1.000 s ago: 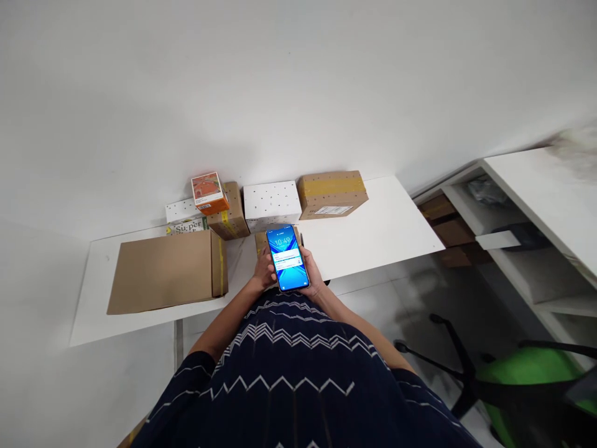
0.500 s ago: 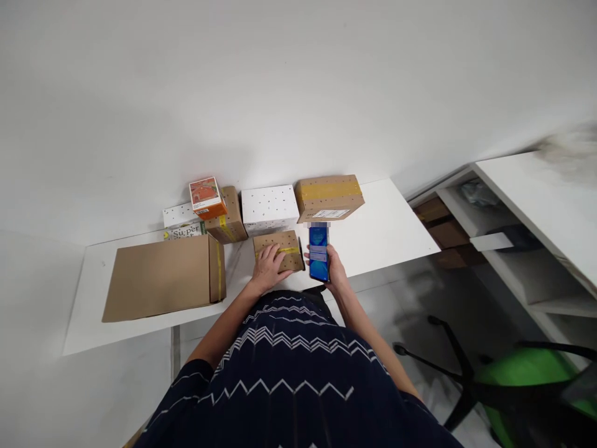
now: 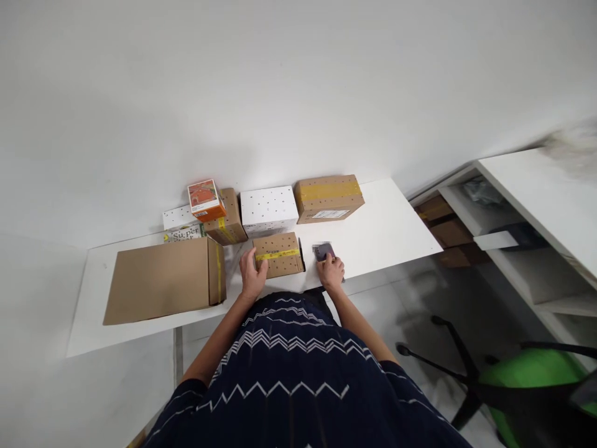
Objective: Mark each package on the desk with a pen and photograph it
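A small brown box (image 3: pixel 278 254) with yellow tape lies near the front edge of the white table (image 3: pixel 382 218). My left hand (image 3: pixel 252 274) is at its left side, fingers apart, thumb by the box's lower left corner. To the right, a dark phone (image 3: pixel 323 250) is face down at the table, its camera side showing. My right hand (image 3: pixel 331 272) has its fingers on the phone's lower part and covers most of it. Between the small box and the phone, a thin dark edge shows beside the box.
Behind stand a taped brown box (image 3: pixel 329 198), a white dotted box (image 3: pixel 268 208) and an orange box (image 3: pixel 205 200) on another brown box. A large carton (image 3: pixel 161 280) fills the left. Shelving (image 3: pixel 536 205) and a green chair (image 3: pixel 527 373) are right.
The phone has gone from upright with its screen lit to face down at the table, under my right hand. My left hand has slid off the small box's top to its left side.
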Tool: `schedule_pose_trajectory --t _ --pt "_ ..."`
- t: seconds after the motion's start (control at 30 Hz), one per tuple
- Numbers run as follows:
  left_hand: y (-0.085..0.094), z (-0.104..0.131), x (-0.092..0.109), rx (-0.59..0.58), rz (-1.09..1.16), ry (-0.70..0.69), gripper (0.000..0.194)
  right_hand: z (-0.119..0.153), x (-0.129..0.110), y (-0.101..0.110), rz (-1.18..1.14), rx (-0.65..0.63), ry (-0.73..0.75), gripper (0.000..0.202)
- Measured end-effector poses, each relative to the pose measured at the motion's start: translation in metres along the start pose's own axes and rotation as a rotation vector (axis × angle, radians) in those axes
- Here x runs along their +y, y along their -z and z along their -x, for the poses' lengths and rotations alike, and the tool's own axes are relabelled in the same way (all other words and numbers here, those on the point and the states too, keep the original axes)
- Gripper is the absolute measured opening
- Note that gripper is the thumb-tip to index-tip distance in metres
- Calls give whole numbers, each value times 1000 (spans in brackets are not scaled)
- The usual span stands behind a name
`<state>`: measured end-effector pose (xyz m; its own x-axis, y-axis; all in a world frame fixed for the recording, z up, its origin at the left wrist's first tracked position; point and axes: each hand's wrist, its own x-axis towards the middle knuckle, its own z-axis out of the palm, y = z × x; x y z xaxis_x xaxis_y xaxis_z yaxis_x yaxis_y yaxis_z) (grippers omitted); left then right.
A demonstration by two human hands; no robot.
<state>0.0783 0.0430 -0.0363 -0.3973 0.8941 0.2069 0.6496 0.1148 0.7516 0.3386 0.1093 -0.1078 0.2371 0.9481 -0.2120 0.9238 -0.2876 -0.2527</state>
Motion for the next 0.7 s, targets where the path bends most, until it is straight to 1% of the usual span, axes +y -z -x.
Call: schedule_pose_trajectory --t 0.07,0.13,0.2,0.27,0.37,0.4,0.43,0.47,0.5,0.6,0.67,0.7 --pt "-2 0 -9 -25 79 196 55 -1 -2 4 -21 -8 -21 53" --pt "-3 0 -14 -101 164 384 56 0 -7 13 -82 -14 -37 54" --pt "-4 -1 -16 -177 254 503 53 4 -16 25 -267 -63 -15 50" --pt "-4 -2 -14 -230 348 560 50 11 -31 36 -505 -172 54 42" --pt "1 0 -5 -261 410 617 52 26 -56 51 -849 -437 166 36" --pt "5 1 -1 -259 399 635 54 31 -64 56 -946 -494 187 35" --pt "10 3 4 -257 383 640 56 37 -69 63 -1028 -518 204 35" --pt "16 5 11 -254 372 628 58 41 -72 70 -1090 -516 218 35" --pt "24 8 19 -253 370 596 60 46 -72 79 -1120 -481 228 35" --pt "43 10 53 -272 430 403 63 52 -62 116 -1175 -361 249 42" --pt "45 2 80 -294 471 280 65 49 -51 144 -1223 -277 245 46" --pt "42 -6 93 -326 487 216 66 43 -46 157 -1254 -221 234 47"
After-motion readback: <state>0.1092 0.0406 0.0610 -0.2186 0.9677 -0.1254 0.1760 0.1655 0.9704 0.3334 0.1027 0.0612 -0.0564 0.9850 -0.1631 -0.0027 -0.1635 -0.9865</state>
